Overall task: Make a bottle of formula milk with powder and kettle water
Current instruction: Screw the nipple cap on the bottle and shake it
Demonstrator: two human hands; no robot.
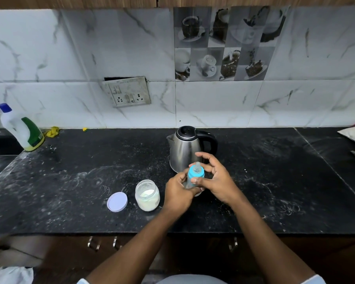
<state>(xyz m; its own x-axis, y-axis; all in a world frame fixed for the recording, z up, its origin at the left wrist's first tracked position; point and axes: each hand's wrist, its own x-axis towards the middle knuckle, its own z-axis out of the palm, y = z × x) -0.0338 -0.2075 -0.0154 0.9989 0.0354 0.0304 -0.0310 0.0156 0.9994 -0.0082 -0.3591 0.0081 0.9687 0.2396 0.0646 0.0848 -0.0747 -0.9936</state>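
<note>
Scene: A person stands at a dark speckled tabletop (275,191), both forearms reaching in from below, a marble-look tiled wall behind.
Baby bottle: A small clear baby bottle (190,184) with a blue screw collar (196,172) and a pale teat (197,166) is held above the tabletop, just in front of the kettle, tilted away from the person.
Left hand: The left hand (177,191) wraps the bottle's body from the left, its grip pressed closed around the clear part, which it mostly hides.
Right hand: The right hand (215,179) has thumb and fingers pinching the blue collar from the right, other fingers curled loosely over the teat.
Bottle contents: Cannot be told; the body is covered.
Handling, bottle: Probably light, thin plastic, smooth and a little slippery; best held firmly round the body while the ribbed collar takes the twisting. The teat looks soft and should not be squeezed.
Kettle: A steel kettle (183,152) with black lid and handle stands behind the hands, touching neither. Likely heavy if filled and possibly hot on the metal; the black handle on its right is the place to take it.
Powder jar: An open clear jar (147,195) partly filled with whitish powder stands just left of the left hand.
Jar lid: Its pale lid (117,201) lies flat beside the jar.
Far left: A white and green cleaner bottle (22,130) stands well apart.
</note>
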